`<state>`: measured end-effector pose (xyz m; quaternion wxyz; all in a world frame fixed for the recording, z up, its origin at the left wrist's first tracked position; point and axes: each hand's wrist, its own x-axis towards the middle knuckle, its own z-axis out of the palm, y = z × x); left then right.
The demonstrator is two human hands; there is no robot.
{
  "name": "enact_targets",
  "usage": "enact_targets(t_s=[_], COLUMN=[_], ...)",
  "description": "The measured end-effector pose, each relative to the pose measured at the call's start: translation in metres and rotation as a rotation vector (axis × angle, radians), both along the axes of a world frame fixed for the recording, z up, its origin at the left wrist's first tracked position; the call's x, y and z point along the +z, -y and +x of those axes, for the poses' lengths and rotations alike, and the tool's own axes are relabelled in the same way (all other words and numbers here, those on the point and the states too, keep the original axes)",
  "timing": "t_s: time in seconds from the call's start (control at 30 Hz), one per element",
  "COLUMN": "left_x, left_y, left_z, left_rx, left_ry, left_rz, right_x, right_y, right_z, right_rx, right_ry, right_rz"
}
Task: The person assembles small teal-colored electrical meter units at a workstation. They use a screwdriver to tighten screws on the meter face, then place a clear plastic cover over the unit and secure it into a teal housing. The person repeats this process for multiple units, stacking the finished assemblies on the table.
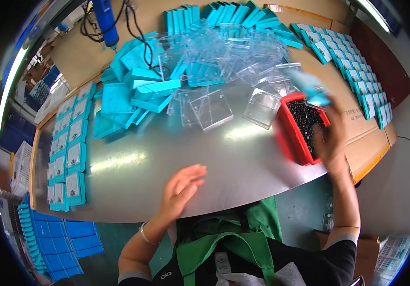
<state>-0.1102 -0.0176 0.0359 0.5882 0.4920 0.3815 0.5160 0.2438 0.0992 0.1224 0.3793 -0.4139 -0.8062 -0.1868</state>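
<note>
Two hands (177,189) (332,144) are apart, left above shiny tabletop (233,164) (green floor (302,209)), right's hold unclear.

Bright tubes (9,86); glare streaks the tabletop (233,176); right fingers (319,139) seem blurred.

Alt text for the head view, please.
Right hand, with a blurred teal piece beside it, at a red bin of small black parts; left hand open above a metal table. Teal cases and clear covers heap beyond, white-faced units in rows at either side.
</note>
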Motion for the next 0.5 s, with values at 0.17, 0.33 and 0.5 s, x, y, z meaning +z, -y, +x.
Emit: enact_targets(t_s=[0.17,0.33,0.5], left_x=[0.008,-0.004,-0.003], left_y=[-0.039,-0.014,0.002], left_z=[0.027,-0.022,-0.011], left_rx=[-0.081,0.129,0.181], left_ry=[0.922,0.587,0.358], left_rz=[-0.348,-0.364,-0.253], right_x=[-0.028,-0.018,-0.012], right_y=[0.044,0.043,0.038], right_z=[-0.131,-0.147,-0.181], right_rx=[0.581,0.839,1.059], right_ry=[0.132,-0.257,-1.147], right_rz=[-0.387,-0.899,-1.024])
